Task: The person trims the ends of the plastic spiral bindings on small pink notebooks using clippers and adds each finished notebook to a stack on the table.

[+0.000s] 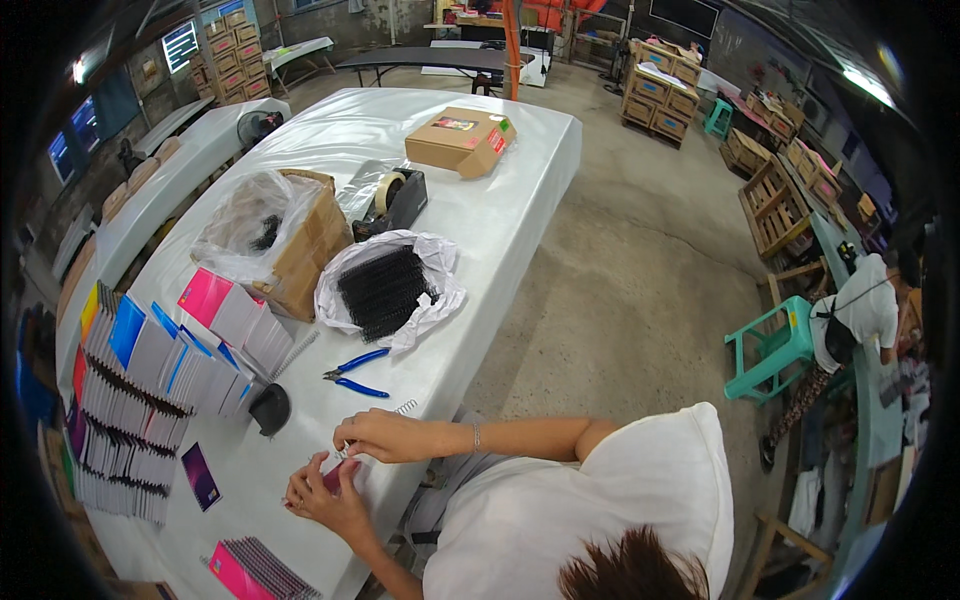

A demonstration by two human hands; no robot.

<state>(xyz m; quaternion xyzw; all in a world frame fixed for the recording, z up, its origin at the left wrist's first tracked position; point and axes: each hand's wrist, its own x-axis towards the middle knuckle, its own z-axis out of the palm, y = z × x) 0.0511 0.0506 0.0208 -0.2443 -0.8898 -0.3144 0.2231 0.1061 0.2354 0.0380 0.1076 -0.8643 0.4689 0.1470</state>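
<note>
A small pinkish-red notebook (342, 474) is in my left hand (328, 503), fingers curled around its sides. Over its upper edge, my right hand (385, 436) pinches a pale, wiry bit that looks like a spiral coil (342, 451); the fingers partly hide it. A clear spiral coil (405, 407) shows just beyond my right knuckles. Pliers with blue handles (360, 377) lie spread on the white-covered table. Farther off, many black spiral coils (385, 292) rest in crumpled white paper (448, 268). Near my left forearm lies a stack of pink coil-bound notebooks (255, 570).
Left are rows of bound notebooks (125, 440), blue and pink-covered stacks (215, 300), a dark card (201, 477) and a black cup-shaped piece (270, 409). Behind stand an open carton (310, 255), tape dispenser (400, 203) and cardboard box (455, 140). A person (860, 310) stands right, near a green stool (775, 345).
</note>
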